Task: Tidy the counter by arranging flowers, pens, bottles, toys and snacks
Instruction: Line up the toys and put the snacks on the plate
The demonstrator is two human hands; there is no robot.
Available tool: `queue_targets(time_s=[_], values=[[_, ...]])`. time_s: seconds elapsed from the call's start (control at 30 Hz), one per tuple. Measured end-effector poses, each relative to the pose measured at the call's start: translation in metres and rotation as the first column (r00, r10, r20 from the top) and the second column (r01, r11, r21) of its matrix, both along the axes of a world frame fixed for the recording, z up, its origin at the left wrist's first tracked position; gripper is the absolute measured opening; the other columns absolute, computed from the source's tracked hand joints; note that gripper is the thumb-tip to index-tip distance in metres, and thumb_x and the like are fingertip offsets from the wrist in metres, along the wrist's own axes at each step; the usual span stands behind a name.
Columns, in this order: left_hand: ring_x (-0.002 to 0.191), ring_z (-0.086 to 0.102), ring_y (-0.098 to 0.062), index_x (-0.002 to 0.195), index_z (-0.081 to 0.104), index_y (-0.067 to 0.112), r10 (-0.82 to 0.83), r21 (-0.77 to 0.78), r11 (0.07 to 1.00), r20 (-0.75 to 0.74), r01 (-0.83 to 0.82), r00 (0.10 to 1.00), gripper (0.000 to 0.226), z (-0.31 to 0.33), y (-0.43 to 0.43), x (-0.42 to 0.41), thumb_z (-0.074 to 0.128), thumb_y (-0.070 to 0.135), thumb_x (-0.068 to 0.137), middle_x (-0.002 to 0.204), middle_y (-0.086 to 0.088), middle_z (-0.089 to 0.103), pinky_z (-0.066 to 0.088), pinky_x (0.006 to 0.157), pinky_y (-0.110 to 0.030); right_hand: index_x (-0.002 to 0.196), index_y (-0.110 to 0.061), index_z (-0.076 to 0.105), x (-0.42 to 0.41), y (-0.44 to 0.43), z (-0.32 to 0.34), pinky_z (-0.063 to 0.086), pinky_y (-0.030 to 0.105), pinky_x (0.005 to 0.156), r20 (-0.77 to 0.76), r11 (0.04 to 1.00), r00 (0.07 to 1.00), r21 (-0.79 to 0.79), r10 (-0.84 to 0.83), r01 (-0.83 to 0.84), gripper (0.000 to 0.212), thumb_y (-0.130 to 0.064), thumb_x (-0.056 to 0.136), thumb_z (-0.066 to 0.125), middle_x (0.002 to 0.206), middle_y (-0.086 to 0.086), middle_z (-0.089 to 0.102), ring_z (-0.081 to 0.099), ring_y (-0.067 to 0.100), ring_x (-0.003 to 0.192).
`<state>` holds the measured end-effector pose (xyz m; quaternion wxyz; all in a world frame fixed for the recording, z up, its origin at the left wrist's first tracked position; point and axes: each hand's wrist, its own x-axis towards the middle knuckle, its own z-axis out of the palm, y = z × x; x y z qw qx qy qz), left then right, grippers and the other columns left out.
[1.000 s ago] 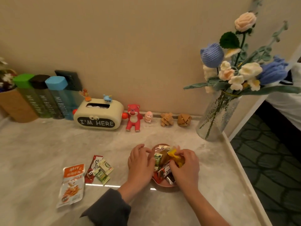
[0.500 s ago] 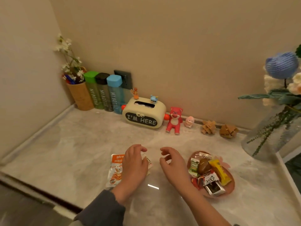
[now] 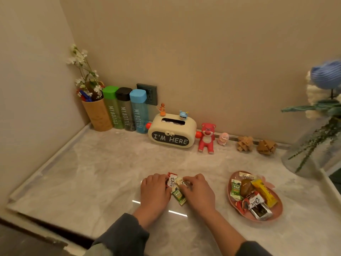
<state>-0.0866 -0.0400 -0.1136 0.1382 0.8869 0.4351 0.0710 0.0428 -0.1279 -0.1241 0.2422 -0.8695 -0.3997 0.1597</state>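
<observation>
On the marble counter, my left hand [image 3: 155,193] and my right hand [image 3: 199,193] lie side by side, fingers curled onto a small cluster of loose snack packets between them. The cluster includes a red-and-white Dove packet [image 3: 172,182] by my left fingertips and a green packet [image 3: 178,195] lower down. My right fingertips pinch a small pale packet beside the Dove one. To the right, apart from both hands, a pink plate [image 3: 276,213] holds several wrapped snacks. The large orange packet seen earlier is hidden.
Along the back wall stand a cork pen holder with flowers [image 3: 96,115], three "MY BOTTLE" bottles [image 3: 125,109], an "I'M HERE" tissue box [image 3: 171,132], a red bear toy [image 3: 207,137], a pink figure [image 3: 223,138] and two wooden puzzles [image 3: 255,145]. A glass vase of knitted flowers [image 3: 313,145] is at the right.
My right hand has left the plate and moved left. Both hands have closed in on the loose packets. The view has swung left.
</observation>
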Motion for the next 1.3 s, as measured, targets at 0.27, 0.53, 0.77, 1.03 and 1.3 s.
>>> queue_targets(time_s=[0.27,0.53,0.77,1.03,1.3], values=[[0.126,0.041,-0.017,0.142,0.033,0.031,-0.100,-0.009,0.995,-0.048,0.100,0.994,0.049,0.003,0.006,0.012,0.046,0.032,0.096,0.139,0.004,0.044,0.025,0.107,-0.032,0.118,-0.031,0.063,0.001,-0.001,-0.004,0.048,0.027,0.076,-0.014,0.999,0.999,0.014,-0.048,0.048,0.030,-0.037,0.089,0.057,0.114,-0.009,0.051,0.059,0.010,0.097],[0.125,0.045,-0.023,0.142,0.035,0.029,-0.134,-0.165,0.980,-0.145,0.110,0.980,0.056,0.014,0.015,0.030,0.055,0.023,0.090,0.136,-0.003,0.047,0.029,0.104,-0.038,0.092,-0.031,0.058,0.005,-0.004,-0.001,0.045,0.024,0.067,-0.130,0.992,0.986,0.065,-0.103,0.112,0.015,-0.025,0.079,0.063,0.095,-0.013,0.063,0.057,0.006,0.087],[0.118,0.055,-0.019,0.137,0.039,0.027,-0.087,-0.223,0.972,-0.044,0.075,0.995,0.047,0.015,0.012,0.029,0.053,0.020,0.093,0.130,0.002,0.058,0.032,0.104,-0.037,0.092,-0.033,0.060,0.005,-0.009,-0.003,0.050,0.025,0.073,-0.217,0.980,0.969,0.132,-0.115,0.146,0.012,-0.025,0.083,0.063,0.093,-0.016,0.064,0.059,0.002,0.088],[0.099,0.061,-0.015,0.127,0.047,0.030,0.018,-0.275,0.959,0.281,0.063,0.960,0.030,0.026,0.003,0.040,0.047,0.033,0.098,0.113,0.012,0.066,0.047,0.094,-0.036,0.101,-0.033,0.066,0.005,-0.027,0.005,0.047,0.018,0.081,-0.323,0.901,0.935,0.348,-0.144,0.259,0.021,-0.017,0.088,0.061,0.100,-0.016,0.063,0.059,0.003,0.092],[0.087,0.062,0.000,0.113,0.056,0.035,-0.108,-0.327,0.901,0.468,0.286,0.877,0.018,0.034,-0.050,0.081,0.045,0.029,0.099,0.084,0.018,0.068,0.050,0.081,-0.031,0.102,-0.026,0.065,0.035,-0.088,0.021,0.037,0.014,0.084,-0.173,0.716,0.922,0.586,-0.346,0.378,0.023,-0.008,0.095,0.054,0.105,-0.008,0.058,0.050,-0.001,0.100]])
